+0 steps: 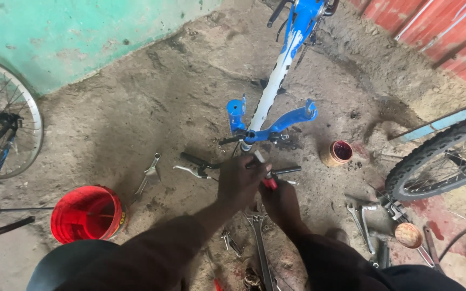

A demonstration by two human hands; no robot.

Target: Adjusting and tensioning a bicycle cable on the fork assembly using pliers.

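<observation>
Hands meet at frame centre over the upturned blue-and-white bicycle frame (276,81), whose fork end sits at 12 o'clock from them. Left hand (239,182) clenched around the black handlebar stem (227,161). Right hand (280,200) grasps a red-handled tool (269,183), touching the left. Steel spanner (258,237) lies at 6 o'clock, red plastic bucket (84,214) at 8, small rusty tin of red grease (337,153) at 2.

bare floor by red bucket (86,213), wrenches (258,237) crowd hands
</observation>
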